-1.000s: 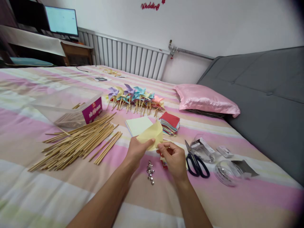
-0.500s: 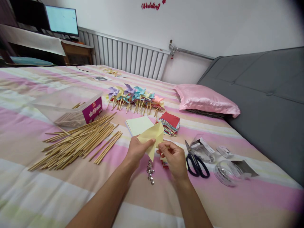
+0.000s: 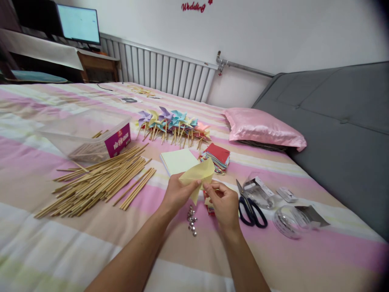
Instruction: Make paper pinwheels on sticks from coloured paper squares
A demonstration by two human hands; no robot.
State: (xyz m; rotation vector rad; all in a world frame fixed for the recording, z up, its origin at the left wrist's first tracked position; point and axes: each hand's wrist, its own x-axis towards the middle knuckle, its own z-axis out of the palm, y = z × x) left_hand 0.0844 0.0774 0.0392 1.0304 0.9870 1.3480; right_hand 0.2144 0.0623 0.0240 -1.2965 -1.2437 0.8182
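Left hand [image 3: 178, 194]: I see thumb and fingers pinched on the lower left edge of the yellow paper square [image 3: 198, 174], lifting it clear of the bed.
Right hand [image 3: 224, 202]: fingertips curled in and nipping the paper's right-hand corner; hand sits just beside the left, palm turned down.
Yellow paper square: creased and partly folded, one point hanging down between the two hands, raised above the bedspread.
Directly below: a small cluster of metal pins [image 3: 191, 221] lies on the bedspread [image 3: 75, 243] between my wrists; a small red item shows under the right hand, too hidden to identify.
Ahead of the hands: pale yellow paper stack [image 3: 177, 160] lies flat, touching nothing I hold; mixed coloured paper stack [image 3: 217, 157], red on top, just right of it.
Right side: black-handled scissors [image 3: 251, 207] just beside the right hand; clear tape rolls [image 3: 285, 221] and torn packaging further right.
Left side: heap of bamboo sticks [image 3: 100, 182] spread loose; clear plastic tub [image 3: 88, 136] with purple label behind it, more sticks inside.
Further back: row of finished paper pinwheels [image 3: 173, 121] lying on their sticks.
Far edge: pink satin pillow [image 3: 263, 129] against a grey headboard [image 3: 340, 117]; white radiator [image 3: 164, 69] and a lit monitor [image 3: 79, 25] beyond.
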